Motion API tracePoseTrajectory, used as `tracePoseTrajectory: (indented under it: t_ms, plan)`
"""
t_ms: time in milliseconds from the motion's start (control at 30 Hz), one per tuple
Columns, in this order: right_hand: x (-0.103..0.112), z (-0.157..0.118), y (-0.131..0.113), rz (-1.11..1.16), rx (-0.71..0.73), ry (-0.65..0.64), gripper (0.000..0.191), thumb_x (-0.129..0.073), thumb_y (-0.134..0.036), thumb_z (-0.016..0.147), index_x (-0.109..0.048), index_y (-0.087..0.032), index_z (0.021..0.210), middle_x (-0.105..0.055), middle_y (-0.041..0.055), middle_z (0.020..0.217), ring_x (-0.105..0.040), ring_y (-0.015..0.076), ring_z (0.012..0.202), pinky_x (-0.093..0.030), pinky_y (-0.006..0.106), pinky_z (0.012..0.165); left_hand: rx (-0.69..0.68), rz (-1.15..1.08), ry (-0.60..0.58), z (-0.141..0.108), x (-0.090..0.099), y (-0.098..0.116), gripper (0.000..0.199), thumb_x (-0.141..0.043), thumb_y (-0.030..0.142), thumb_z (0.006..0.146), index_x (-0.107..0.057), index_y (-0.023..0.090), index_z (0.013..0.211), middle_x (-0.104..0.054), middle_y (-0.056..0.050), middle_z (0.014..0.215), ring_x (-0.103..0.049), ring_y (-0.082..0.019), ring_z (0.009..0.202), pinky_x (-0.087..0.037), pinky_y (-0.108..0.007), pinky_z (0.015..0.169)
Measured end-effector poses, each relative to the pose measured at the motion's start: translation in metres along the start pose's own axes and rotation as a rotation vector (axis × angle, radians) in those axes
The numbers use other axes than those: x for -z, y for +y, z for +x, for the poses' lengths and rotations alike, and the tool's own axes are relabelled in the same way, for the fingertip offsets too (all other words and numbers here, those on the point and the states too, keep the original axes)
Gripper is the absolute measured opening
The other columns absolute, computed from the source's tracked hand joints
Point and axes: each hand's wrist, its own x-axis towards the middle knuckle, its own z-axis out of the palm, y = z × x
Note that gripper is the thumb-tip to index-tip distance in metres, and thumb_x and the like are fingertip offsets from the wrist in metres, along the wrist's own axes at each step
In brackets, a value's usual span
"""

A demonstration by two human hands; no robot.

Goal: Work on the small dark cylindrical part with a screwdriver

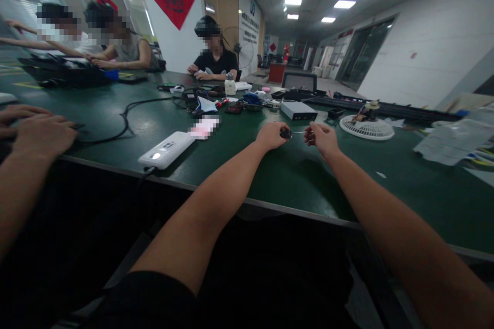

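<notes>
My left hand [271, 136] pinches a small black object [286, 133] above the green workbench [293, 180]. A thin metal shaft [298, 132] runs from that object toward my right hand [319, 139]. The fingertips of my right hand close on its far end. Both hands hover near the bench's middle, and the shadow beneath them suggests they are lifted off the surface. The small object is partly hidden by my fingers, so its exact kind is hard to tell.
A co-worker's hand [40, 133] rests at the left on the bench edge. A white power bank [165, 150], a black cable [125, 122], a grey metal box [299, 110], a white round fan [366, 127] and papers [453, 141] lie nearby. Several people sit farther along.
</notes>
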Motion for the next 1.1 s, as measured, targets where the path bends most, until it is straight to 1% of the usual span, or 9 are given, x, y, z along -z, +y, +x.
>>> tracePoseTrajectory:
  t_ms: [133, 233, 333, 433, 600, 733, 833, 967, 1100]
  plan:
    - [0.0003, -0.001, -0.0021, -0.028, -0.038, -0.022, 0.042, -0.07, -0.059, 0.087, -0.061, -0.02, 0.071, -0.065, 0.0032, 0.06, -0.061, 0.0139, 0.05, -0.047, 0.025, 0.047, -0.019, 0.007, -0.015, -0.0002, -0.0015, -0.0001, 0.036, -0.083, 0.023, 0.074, -0.081, 0.023, 0.111, -0.081, -0.006, 0.106, -0.074, -0.024, 0.097, -0.058, -0.036, 0.094]
    - [-0.0002, -0.0025, -0.0031, -0.002, -0.025, -0.036, 0.044, -0.07, -0.062, 0.086, -0.061, -0.021, 0.073, -0.065, 0.0027, 0.062, -0.062, 0.0144, 0.052, -0.048, 0.026, 0.05, -0.022, 0.004, -0.009, -0.0001, -0.0019, -0.0008, 0.034, -0.082, 0.024, 0.076, -0.08, 0.023, 0.11, -0.081, -0.006, 0.105, -0.074, -0.024, 0.096, -0.058, -0.036, 0.093]
    - [-0.0008, -0.0028, -0.0032, -0.036, 0.013, -0.014, 0.044, -0.07, -0.063, 0.086, -0.061, -0.022, 0.075, -0.066, 0.0025, 0.065, -0.062, 0.0137, 0.054, -0.047, 0.025, 0.049, -0.017, 0.0, -0.005, -0.0003, -0.0013, -0.0006, 0.035, -0.082, 0.025, 0.076, -0.08, 0.023, 0.111, -0.081, -0.007, 0.107, -0.074, -0.024, 0.095, -0.058, -0.037, 0.092]
    - [-0.0007, -0.0019, -0.002, -0.092, -0.001, -0.025, 0.045, -0.07, -0.063, 0.087, -0.06, -0.022, 0.072, -0.065, 0.0029, 0.063, -0.061, 0.0142, 0.052, -0.046, 0.026, 0.048, -0.009, 0.004, -0.022, -0.0007, -0.0005, 0.0004, 0.034, -0.083, 0.024, 0.075, -0.081, 0.023, 0.11, -0.081, -0.007, 0.106, -0.074, -0.024, 0.096, -0.058, -0.037, 0.093]
    - [0.0, -0.0005, 0.0002, -0.009, 0.01, -0.032, 0.045, -0.069, -0.063, 0.088, -0.062, -0.021, 0.074, -0.067, 0.0034, 0.066, -0.063, 0.0144, 0.055, -0.049, 0.025, 0.05, -0.002, 0.009, -0.021, -0.0009, 0.0, 0.0012, 0.036, -0.083, 0.024, 0.076, -0.08, 0.023, 0.112, -0.08, -0.007, 0.106, -0.074, -0.025, 0.096, -0.058, -0.037, 0.094]
    - [-0.0001, -0.0008, -0.0006, -0.065, 0.007, -0.036, 0.045, -0.071, -0.062, 0.087, -0.062, -0.021, 0.072, -0.067, 0.0028, 0.064, -0.063, 0.0137, 0.052, -0.046, 0.024, 0.047, -0.007, 0.007, -0.028, -0.0005, -0.0004, 0.001, 0.036, -0.083, 0.024, 0.075, -0.08, 0.022, 0.111, -0.08, -0.008, 0.106, -0.074, -0.025, 0.097, -0.058, -0.038, 0.095]
    - [0.0, -0.0016, -0.0007, -0.03, -0.02, -0.076, 0.046, -0.071, -0.063, 0.087, -0.063, -0.02, 0.073, -0.067, 0.0029, 0.063, -0.065, 0.0147, 0.054, -0.049, 0.025, 0.049, -0.015, 0.007, -0.024, -0.0002, -0.0008, 0.0008, 0.036, -0.083, 0.023, 0.076, -0.08, 0.022, 0.112, -0.08, -0.008, 0.109, -0.074, -0.025, 0.098, -0.058, -0.038, 0.096]
    - [-0.0005, -0.0015, 0.001, -0.067, 0.018, -0.079, 0.047, -0.074, -0.064, 0.085, -0.064, -0.02, 0.074, -0.067, 0.0035, 0.065, -0.067, 0.0158, 0.057, -0.049, 0.025, 0.05, -0.011, -0.002, -0.009, -0.0004, -0.0011, 0.0005, 0.036, -0.082, 0.023, 0.076, -0.08, 0.022, 0.111, -0.08, -0.009, 0.108, -0.074, -0.026, 0.098, -0.058, -0.038, 0.095]
    - [-0.0011, -0.0004, 0.0018, -0.048, 0.003, -0.093, 0.047, -0.071, -0.066, 0.087, -0.063, -0.021, 0.074, -0.068, 0.0038, 0.065, -0.069, 0.0171, 0.057, -0.052, 0.027, 0.051, -0.006, -0.004, -0.018, -0.0013, -0.0008, 0.0012, 0.035, -0.082, 0.025, 0.075, -0.08, 0.023, 0.11, -0.08, -0.007, 0.107, -0.074, -0.025, 0.098, -0.058, -0.037, 0.093]
